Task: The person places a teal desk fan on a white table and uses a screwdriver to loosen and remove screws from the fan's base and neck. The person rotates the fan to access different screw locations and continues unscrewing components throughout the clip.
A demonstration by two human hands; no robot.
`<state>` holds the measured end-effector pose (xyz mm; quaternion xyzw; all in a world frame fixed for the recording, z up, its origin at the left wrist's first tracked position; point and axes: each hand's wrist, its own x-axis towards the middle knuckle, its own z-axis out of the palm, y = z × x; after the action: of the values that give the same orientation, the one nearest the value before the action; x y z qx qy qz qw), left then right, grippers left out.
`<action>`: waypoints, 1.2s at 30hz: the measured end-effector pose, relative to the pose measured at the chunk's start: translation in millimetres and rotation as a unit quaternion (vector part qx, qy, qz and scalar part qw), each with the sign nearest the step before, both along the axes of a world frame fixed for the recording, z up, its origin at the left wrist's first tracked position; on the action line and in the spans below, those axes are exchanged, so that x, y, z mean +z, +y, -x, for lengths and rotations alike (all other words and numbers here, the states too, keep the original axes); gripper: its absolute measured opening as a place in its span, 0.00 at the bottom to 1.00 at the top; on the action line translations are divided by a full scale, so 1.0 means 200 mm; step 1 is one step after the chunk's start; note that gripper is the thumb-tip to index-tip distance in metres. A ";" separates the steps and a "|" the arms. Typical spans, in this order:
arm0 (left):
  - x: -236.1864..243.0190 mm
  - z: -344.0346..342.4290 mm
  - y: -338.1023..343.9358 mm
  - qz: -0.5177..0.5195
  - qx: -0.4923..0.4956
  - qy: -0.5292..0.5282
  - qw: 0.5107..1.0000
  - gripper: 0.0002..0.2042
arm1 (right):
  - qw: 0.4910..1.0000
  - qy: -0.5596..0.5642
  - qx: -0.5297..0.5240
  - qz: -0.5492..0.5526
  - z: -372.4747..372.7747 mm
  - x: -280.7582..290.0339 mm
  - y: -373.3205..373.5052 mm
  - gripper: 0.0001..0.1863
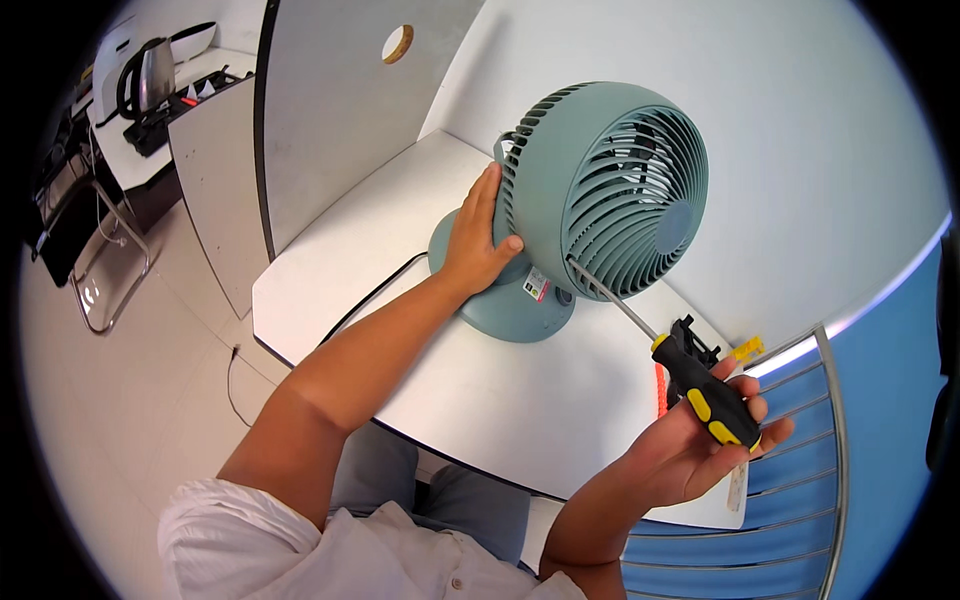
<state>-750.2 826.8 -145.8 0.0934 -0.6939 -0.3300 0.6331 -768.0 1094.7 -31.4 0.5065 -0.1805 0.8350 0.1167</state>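
A grey-green desk fan (545,190) stands on the white table, its round head turned to the right. My left hand (480,240) lies against the back side of the fan head, fingers stretched out and thumb apart. In my right hand (705,445) is a screwdriver (697,385) with a black and yellow handle, the fingers curled loosely round it. Its metal shaft slants up to the left, and the tip meets the lower left edge of the front grille (630,205). Contact pressure there cannot be made out. A small label hangs by the fan base (515,310).
The white table (450,410) has a grey partition (350,120) at its left. Black and orange items lie behind my right hand, partly hidden. A metal rack (830,430) stands at the right. A black cord (370,295) runs off the table. Far left are a kettle (155,75) and a chair.
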 end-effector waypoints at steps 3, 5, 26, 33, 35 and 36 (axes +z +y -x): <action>0.00 0.00 0.00 -0.002 0.010 -0.005 1.000 0.49 | 0.997 0.031 0.066 0.001 -0.03 0.03 -0.03 0.19; 0.01 0.00 0.01 0.001 0.019 -0.006 1.000 0.49 | 0.997 0.021 0.065 0.019 -0.04 0.04 -0.06 0.18; 0.01 -0.01 0.00 -0.004 0.009 -0.003 1.000 0.49 | 0.988 0.133 0.074 -0.006 0.05 0.10 -0.12 0.31; 0.01 0.00 0.00 -0.002 0.009 -0.005 1.000 0.49 | 0.998 0.047 0.048 0.008 0.04 0.13 -0.14 0.24; 0.00 0.00 0.00 -0.006 0.012 -0.006 1.000 0.49 | 0.995 0.034 0.096 -0.002 0.03 0.14 -0.12 0.21; 0.00 -0.01 0.00 -0.006 0.010 -0.005 1.000 0.49 | 0.995 0.026 0.101 0.003 0.02 0.14 -0.12 0.21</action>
<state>-749.0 827.1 -145.2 0.1059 -0.6940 -0.3271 0.6326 -772.3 1070.2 -2.7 0.5434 -0.1232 0.8295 0.0378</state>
